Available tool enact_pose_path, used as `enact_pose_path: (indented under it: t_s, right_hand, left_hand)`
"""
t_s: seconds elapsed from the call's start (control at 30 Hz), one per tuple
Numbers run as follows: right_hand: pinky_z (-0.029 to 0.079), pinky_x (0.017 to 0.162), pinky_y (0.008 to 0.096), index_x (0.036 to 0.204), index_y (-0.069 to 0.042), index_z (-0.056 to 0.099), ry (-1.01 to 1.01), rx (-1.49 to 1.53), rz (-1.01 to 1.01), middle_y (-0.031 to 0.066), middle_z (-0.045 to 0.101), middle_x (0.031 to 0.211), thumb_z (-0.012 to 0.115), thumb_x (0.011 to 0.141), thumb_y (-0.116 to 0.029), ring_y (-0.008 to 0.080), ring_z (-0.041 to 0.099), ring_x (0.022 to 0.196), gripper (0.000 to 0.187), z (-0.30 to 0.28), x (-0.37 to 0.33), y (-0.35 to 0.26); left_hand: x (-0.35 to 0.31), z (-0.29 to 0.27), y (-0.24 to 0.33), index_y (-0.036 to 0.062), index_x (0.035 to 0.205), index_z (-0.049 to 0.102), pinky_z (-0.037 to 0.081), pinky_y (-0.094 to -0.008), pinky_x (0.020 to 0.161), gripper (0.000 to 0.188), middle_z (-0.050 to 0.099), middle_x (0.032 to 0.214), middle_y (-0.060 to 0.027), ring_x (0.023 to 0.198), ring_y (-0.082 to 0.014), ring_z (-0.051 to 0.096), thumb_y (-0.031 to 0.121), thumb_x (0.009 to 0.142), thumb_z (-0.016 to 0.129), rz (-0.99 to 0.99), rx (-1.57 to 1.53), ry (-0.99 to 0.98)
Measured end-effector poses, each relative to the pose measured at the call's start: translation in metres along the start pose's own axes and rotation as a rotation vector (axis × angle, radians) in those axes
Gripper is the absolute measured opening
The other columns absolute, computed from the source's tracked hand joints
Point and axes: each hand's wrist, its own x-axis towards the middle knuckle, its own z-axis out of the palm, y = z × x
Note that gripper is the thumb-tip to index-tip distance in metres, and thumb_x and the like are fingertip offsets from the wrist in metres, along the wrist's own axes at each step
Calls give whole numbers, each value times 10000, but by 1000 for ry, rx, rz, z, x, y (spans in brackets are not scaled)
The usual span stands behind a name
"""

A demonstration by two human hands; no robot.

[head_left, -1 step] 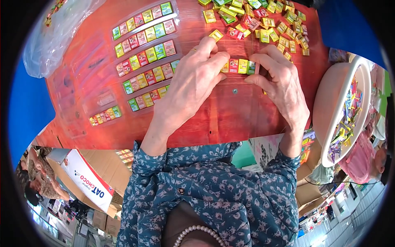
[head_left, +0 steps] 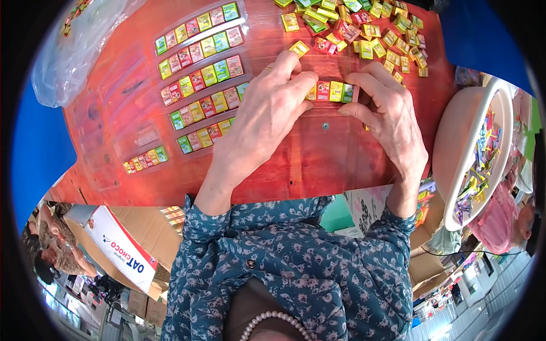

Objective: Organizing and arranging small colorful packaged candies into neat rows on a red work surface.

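A short row of small coloured boxes, yellow, red and green, lies on the red table between my hands. My left hand is closed on its left end, thumb and forefinger pinching the yellow box there. At the right end my right hand grips the row between thumb and fingers, beside the green box. Left of my left hand, clear plastic trays hold similar boxes in straight rows. My left hand and wrist cover the right ends of the nearer rows. A single yellow box lies just beyond my left fingers.
Many loose boxes are heaped at the far right. A white basin of small colourful pieces stands at the table's right side. A clear plastic bag lies at the far left, and a smaller packed row sits nearer. Cardboard boxes stand below the front edge.
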Motion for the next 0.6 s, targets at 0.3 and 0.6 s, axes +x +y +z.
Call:
enact_pose_path:
  t_s: [0.3,0.6]
  right_hand:
    - [469,731,446,1132,21,574,-25,15,51,180,550,990,737,718,50,386,588,871,446,0,-8,3]
    - [470,732,445,1103,22,570,44,-56,27,186,573,978,695,731,91,409,572,878,399,-5,-7,-3]
  left_hand:
    - [0,1,0,-28,1116,618,496,-393,731,437,550,1023,-118,863,-281,620,-25,710,781,-35,-38,13]
    - [1,-2,1,-34,1018,578,508,-441,754,364,509,1028,-148,924,-333,620,-60,709,768,-45,-43,-8]
